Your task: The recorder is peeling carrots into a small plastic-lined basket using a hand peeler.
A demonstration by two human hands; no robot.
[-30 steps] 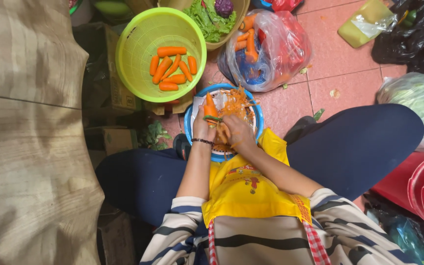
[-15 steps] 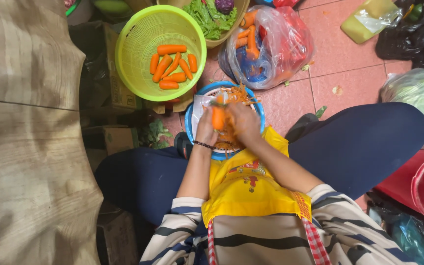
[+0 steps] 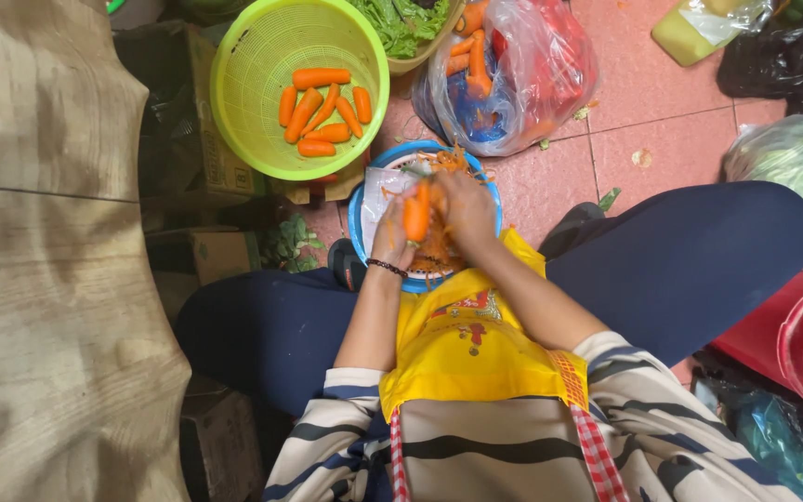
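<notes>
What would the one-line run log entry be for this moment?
left hand: holds carrot | right hand: on carrot, tool hidden | below: blue bowl with peelings | nearby: green basket of peeled carrots

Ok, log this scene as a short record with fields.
Left hand: grips a carrot
Right hand: against the carrot; any tool is hidden
Beneath hands: blue bowl with orange peelings
Green basket: seven peeled carrots, upper left
Plastic bag: more carrots, beside the bowl
Floor: red tiles
</notes>
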